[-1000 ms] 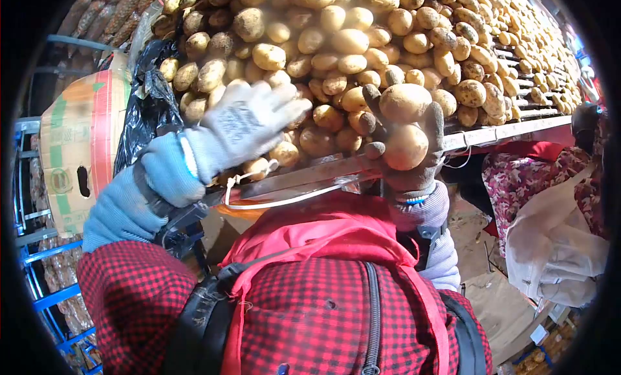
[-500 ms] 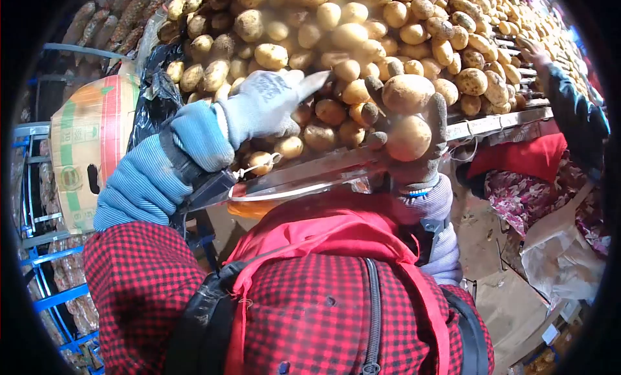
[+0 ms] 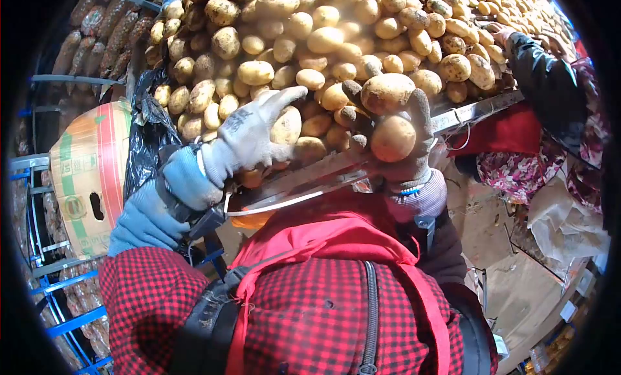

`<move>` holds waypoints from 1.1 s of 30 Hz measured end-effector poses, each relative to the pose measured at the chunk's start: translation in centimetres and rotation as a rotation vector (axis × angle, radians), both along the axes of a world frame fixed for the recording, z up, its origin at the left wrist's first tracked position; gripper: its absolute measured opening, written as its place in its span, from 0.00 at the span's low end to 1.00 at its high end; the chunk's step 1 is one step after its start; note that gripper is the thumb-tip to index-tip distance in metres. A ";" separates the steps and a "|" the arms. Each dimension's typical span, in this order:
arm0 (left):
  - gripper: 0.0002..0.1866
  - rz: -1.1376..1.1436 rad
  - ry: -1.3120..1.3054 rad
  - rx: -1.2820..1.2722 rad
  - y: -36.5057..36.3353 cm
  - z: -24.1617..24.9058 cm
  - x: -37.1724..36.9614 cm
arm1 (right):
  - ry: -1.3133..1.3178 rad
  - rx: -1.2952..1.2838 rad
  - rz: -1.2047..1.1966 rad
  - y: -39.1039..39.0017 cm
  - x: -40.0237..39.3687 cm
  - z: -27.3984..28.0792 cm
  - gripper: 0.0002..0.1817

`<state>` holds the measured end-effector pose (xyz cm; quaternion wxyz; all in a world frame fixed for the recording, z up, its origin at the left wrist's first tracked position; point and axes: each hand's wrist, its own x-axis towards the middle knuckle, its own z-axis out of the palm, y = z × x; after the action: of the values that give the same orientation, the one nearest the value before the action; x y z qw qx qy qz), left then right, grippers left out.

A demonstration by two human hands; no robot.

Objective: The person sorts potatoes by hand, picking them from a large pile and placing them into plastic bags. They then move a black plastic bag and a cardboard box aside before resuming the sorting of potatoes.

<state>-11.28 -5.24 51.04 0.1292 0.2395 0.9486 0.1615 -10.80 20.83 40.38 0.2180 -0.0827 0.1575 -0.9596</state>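
Note:
My left hand (image 3: 249, 129), in a grey-white glove, has its thumb and fingers round a pale potato (image 3: 285, 126) near the front edge of the potato pile (image 3: 326, 40). In my right hand (image 3: 417, 161), which wears a dirty glove, are two large potatoes: one (image 3: 388, 93) lies at the fingertips, and a rounder one (image 3: 393, 139) sits nearer the palm. Dark glove fingertips show at the left of these two potatoes. Both hands are over the front rail (image 3: 310, 179).
A printed cardboard box (image 3: 84, 181) and black plastic (image 3: 145, 142) are at the left, beside blue metal racks (image 3: 77, 320). At the right, a co-worker's dark sleeve (image 3: 546, 84) reaches over the pile. Clear plastic (image 3: 563, 220) hangs below.
The view has shifted. My left hand has drawn back toward the front edge, its fingers now round a potato. My right hand still holds its two potatoes. The co-worker's arm has moved.

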 end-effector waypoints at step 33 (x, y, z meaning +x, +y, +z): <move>0.39 0.324 -0.916 0.897 6.2 2.1 3.8 | 0.023 0.286 -0.520 0.5 12.7 5.4 0.37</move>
<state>-7.44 0.96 53.10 0.3813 0.0312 0.6624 0.6441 1.92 21.28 45.76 -0.0276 -0.0189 0.3095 -0.9503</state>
